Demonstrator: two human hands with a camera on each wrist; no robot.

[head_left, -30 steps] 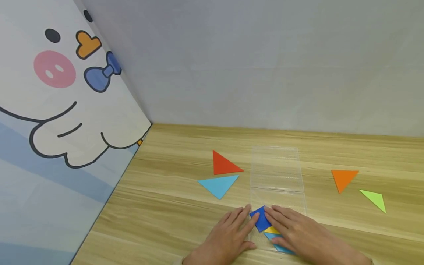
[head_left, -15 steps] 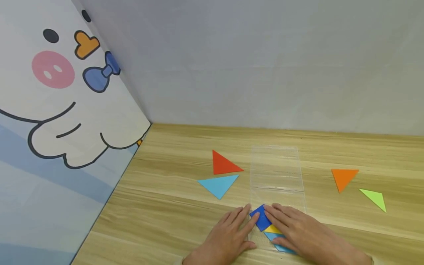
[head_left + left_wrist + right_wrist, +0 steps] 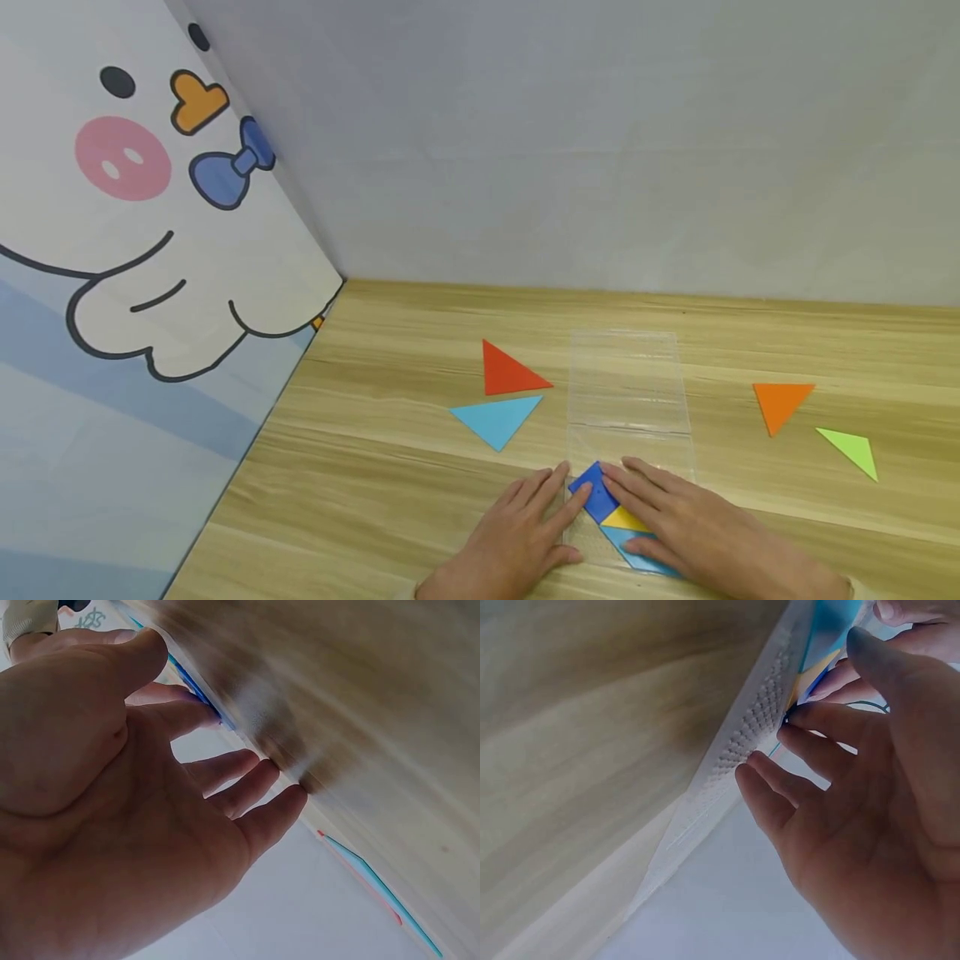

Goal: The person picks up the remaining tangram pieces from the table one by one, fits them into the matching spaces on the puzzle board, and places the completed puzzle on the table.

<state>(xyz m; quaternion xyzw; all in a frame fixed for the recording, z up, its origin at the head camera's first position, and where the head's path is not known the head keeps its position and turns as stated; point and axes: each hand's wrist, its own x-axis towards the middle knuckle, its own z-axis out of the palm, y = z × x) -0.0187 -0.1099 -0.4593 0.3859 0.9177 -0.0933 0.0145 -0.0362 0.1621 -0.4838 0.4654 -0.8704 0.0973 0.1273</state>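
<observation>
A dark blue square [image 3: 597, 493] lies in the near half of an open clear plastic case [image 3: 628, 379]. My left hand [image 3: 517, 533] touches the square with its index fingertip, its fingers extended and the other tips along the case's left edge. From the other side, my right hand [image 3: 693, 521] rests extended fingers at the square's right edge. A yellow piece [image 3: 624, 521] borders the square, and a light blue piece [image 3: 637, 552] lies below it under my right thumb. My right hand hides part of both, so their full outlines do not show.
To the left on the wooden table [image 3: 360, 467] lie a red triangle [image 3: 510, 372] and a light blue triangle [image 3: 498, 420]. An orange triangle [image 3: 780, 406] and a light green triangle [image 3: 853, 450] lie on the right. A pale wall [image 3: 600, 167] stands behind.
My right hand has shifted slightly right, baring more of the yellow and light blue pieces. The blue square has moved very slightly up and right. My left hand stays nearly still.
</observation>
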